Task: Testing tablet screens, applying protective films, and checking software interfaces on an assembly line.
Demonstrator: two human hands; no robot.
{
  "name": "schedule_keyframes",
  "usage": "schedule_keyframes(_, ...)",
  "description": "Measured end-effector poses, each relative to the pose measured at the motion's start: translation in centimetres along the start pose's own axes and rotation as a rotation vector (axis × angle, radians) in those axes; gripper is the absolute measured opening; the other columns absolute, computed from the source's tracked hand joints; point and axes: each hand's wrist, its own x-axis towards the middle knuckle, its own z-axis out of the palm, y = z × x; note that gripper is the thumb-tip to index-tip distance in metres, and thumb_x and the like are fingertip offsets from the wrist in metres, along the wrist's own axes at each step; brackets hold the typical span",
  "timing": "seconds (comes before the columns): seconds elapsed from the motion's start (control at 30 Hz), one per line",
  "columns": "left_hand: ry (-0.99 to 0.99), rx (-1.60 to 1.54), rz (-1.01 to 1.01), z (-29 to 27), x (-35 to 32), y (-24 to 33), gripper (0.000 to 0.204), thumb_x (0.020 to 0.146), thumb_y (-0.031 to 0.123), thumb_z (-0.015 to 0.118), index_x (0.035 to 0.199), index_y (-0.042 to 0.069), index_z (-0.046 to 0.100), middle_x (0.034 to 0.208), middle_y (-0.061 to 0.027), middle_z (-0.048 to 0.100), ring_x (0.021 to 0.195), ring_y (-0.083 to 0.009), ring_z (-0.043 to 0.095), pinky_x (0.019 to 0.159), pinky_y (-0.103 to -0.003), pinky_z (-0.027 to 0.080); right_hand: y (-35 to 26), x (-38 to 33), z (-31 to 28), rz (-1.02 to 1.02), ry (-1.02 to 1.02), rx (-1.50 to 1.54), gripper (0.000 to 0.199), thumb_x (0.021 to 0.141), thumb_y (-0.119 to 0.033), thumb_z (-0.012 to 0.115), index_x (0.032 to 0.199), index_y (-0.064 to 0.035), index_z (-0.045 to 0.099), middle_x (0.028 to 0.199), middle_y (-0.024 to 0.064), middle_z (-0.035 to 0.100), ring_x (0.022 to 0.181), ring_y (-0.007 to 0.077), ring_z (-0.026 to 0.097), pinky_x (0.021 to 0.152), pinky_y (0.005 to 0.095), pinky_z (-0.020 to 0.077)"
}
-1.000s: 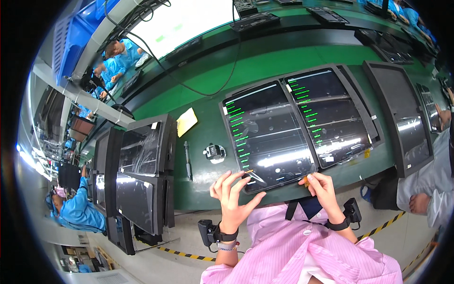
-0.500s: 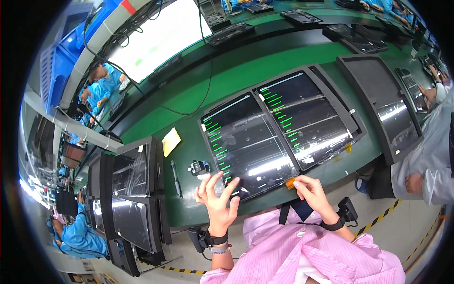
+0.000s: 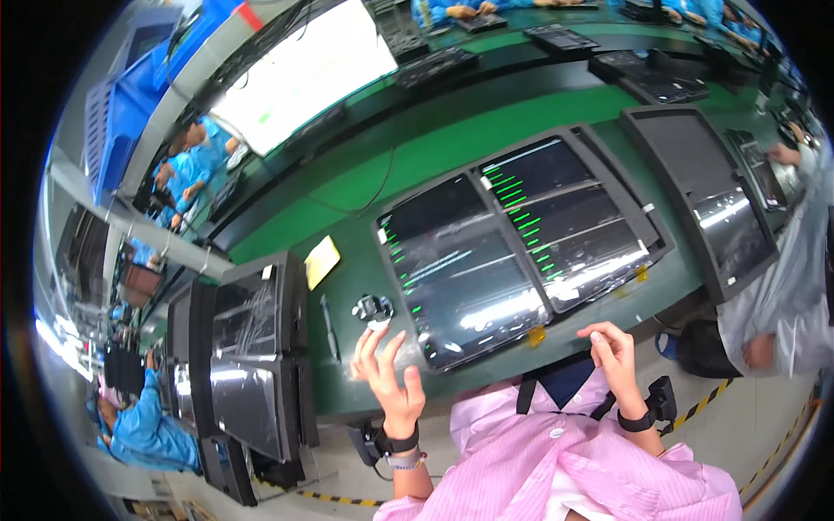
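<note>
My left hand [image 3: 387, 386] hovers at the front table edge with its fingers spread, holding nothing, just left of the left tablet-like screen [image 3: 473, 282]. Its fingertips are close to a small black-and-white device [image 3: 372, 307]. My right hand [image 3: 617, 360] is over the front edge, right of an orange tab [image 3: 536, 336] that sticks out below the left screen. Its forefinger points left, the other fingers are loosely bent, and nothing shows in it. A second lit screen [image 3: 565, 217] lies alongside in a dark frame; both display rows of green lines.
Left on the green table [image 3: 347, 252] lie a pen [image 3: 330, 328] and a yellow paper pad [image 3: 322, 262]. Stacked framed panels [image 3: 248, 317] stand at the left edge. A dark tray [image 3: 695, 182] is at the right, beside a co-worker's sleeve [image 3: 764, 304]. A bright monitor [image 3: 304, 74] hangs behind.
My left hand has moved off the left screen toward the small device. My right hand has let go of the orange tab and moved right. The left screen's green lines now look shorter.
</note>
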Motion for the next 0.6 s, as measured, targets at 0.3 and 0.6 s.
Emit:
schedule_keyframes(0.3, -0.110, -0.359, -0.032, 3.4, 0.0, 1.6, 0.065, 0.092, 0.033, 0.046, 0.138, -0.003, 0.018, 0.140, -0.0233, 0.027, 0.130, -0.0365, 0.027, 0.105, -0.045, 0.025, -0.4, -0.2, -1.3, -0.188, 0.164, -0.181, 0.014, 0.087, -0.013, 0.055, 0.089, -0.0034, 0.066, 0.078, 0.0109, 0.065, 0.069, 0.0172, 0.063, 0.063, 0.0277, 0.0475)
schedule_keyframes(0.6, 0.085, -0.381, -0.216, 4.8, 0.6, 2.2, 0.043, 0.096, 0.023, 0.037, 0.128, -0.006, 0.038, 0.133, -0.0224, 0.038, 0.123, -0.0348, 0.037, 0.103, -0.044, 0.027, -2.2, 6.4, -9.9, -0.487, 0.649, -0.377, 0.023, 0.086, -0.016, 0.054, 0.104, -0.0032, 0.057, 0.104, 0.0087, 0.057, 0.098, 0.0196, 0.055, 0.083, 0.0313, 0.0422)
